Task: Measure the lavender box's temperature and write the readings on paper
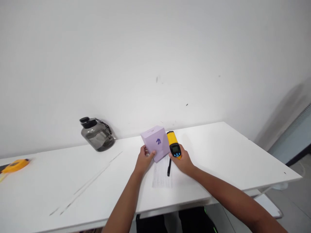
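Note:
My left hand [145, 158] grips a lilac box [160, 147] by its lower left edge, thumb on the front face. A dark blue horse-head mark shows on that face, and the box is tilted above the table. In my right hand [184, 161] is a yellow and black infrared thermometer [173, 142], its small screen and blue buttons facing me. The thermometer is close beside the right edge of the box. Below both lie a sheet of paper [161, 178] with faint writing and a black pen [169, 169] on its right part.
A large grey see-through water bottle [98, 134] stands on the white table [213, 152] near the wall, left of the box. At the far left lies a yellow-orange tool [16, 165], partly out of view. The table's right corner [300, 177] juts over the floor.

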`<control>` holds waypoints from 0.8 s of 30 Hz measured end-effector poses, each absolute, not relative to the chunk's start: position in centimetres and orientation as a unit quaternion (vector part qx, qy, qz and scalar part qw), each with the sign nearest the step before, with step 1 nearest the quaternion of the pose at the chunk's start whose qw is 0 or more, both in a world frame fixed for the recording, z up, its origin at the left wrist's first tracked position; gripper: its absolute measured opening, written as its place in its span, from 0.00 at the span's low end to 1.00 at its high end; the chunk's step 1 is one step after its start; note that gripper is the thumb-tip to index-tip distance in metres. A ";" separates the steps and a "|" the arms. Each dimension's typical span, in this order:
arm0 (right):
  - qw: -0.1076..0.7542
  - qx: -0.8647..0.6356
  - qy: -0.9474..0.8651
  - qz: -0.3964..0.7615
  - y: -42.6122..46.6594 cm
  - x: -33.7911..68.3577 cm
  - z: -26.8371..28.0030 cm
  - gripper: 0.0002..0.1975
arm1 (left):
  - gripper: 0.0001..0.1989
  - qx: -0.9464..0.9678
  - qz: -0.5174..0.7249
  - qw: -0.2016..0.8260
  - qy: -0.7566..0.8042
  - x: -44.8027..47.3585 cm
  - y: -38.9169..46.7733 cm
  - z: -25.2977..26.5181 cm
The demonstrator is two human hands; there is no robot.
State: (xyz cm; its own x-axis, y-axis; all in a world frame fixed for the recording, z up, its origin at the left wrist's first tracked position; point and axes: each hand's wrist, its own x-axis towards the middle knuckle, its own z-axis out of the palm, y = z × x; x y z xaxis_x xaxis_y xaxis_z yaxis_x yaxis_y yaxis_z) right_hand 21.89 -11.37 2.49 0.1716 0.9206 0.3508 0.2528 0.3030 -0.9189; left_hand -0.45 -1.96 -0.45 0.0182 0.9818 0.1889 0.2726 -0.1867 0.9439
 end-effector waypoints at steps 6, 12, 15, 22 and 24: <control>0.571 -0.583 -0.507 0.277 -10.9 23.5 3.6 0.26 | 0.37 0.614 0.460 0.342 0.542 -0.6 -1.7 -0.3; 0.569 -0.613 -0.476 0.270 -10.4 24.0 3.8 0.23 | 0.36 0.621 0.451 0.340 0.543 -0.9 -1.4 -0.3; 0.574 -0.611 -0.471 0.275 -10.4 24.0 3.8 0.22 | 0.38 0.626 0.451 0.343 0.537 -0.9 -1.4 -0.3; 0.592 -0.594 -0.453 0.302 -10.0 24.1 3.2 0.24 | 0.39 0.623 0.449 0.352 0.536 -1.0 -1.4 -0.3; 0.603 -0.590 -0.445 0.300 -9.8 24.1 3.1 0.23 | 0.39 0.622 0.452 0.353 0.533 -1.0 -1.4 -0.4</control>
